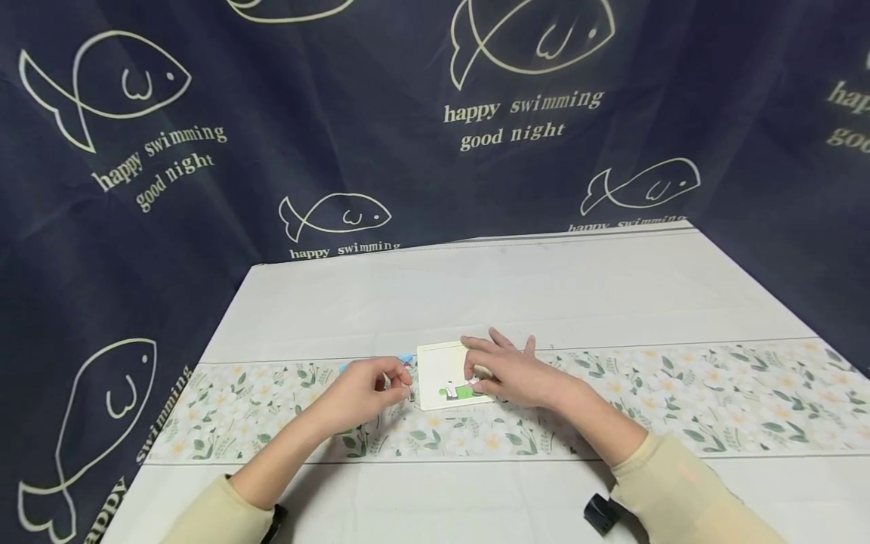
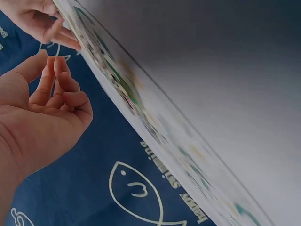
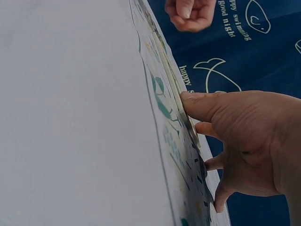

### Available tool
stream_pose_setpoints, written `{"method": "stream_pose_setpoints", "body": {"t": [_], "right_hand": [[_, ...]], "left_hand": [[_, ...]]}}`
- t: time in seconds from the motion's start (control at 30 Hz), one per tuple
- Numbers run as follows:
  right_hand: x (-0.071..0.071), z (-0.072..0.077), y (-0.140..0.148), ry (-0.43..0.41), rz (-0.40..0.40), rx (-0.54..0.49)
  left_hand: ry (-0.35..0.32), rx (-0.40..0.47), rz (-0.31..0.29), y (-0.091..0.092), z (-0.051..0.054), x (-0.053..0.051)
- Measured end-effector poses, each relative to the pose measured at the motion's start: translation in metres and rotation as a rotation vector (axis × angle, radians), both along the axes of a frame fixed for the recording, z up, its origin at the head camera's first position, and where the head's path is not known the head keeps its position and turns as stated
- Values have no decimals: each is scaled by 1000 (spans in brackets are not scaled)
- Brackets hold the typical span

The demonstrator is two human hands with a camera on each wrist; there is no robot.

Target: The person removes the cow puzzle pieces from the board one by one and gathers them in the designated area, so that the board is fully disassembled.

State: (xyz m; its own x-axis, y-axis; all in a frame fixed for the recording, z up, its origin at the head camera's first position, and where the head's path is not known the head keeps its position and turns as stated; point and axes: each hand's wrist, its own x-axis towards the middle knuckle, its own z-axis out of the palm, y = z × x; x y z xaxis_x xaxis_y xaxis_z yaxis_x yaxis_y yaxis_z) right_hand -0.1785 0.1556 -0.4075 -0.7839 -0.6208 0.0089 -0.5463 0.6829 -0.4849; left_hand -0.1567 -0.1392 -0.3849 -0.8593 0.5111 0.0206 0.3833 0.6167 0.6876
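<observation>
A pale cream picture board (image 1: 435, 366) lies flat on the tablecloth, printed or set with a green and pink-and-white figure (image 1: 464, 391) near its lower edge. My right hand (image 1: 513, 374) rests over the board's right part, thumb and index finger touching it beside the figure. In the right wrist view, this hand's other fingers (image 3: 221, 195) are spread and reach down past the board to the cloth. Just left of the board hovers my left hand (image 1: 370, 393), fingers loosely bent and thumb close to them. Nothing shows between its fingertips in the left wrist view.
Behind the left hand, small blue and red bits (image 1: 406, 358) peek out, mostly hidden. The white tablecloth (image 1: 476, 295) carries a floral band across its middle. Dark blue fish-print fabric (image 1: 421, 151) hangs behind and beside the table.
</observation>
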Motion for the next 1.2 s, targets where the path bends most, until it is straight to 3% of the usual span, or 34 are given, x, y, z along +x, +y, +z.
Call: {"method": "stream_pose_setpoints", "body": {"t": [0.5,0.83,1.2], "right_hand": [[0,1,-3,-3,-5,5],[-1,2,-1,-11,-9,7],[-1,1,-2,-14,-10,3]], "left_hand": [[-53,-30,-121,47,0,-13],[34,-165,-48,64,-8,-14],[60,-194,13,69,-11,-9]]}}
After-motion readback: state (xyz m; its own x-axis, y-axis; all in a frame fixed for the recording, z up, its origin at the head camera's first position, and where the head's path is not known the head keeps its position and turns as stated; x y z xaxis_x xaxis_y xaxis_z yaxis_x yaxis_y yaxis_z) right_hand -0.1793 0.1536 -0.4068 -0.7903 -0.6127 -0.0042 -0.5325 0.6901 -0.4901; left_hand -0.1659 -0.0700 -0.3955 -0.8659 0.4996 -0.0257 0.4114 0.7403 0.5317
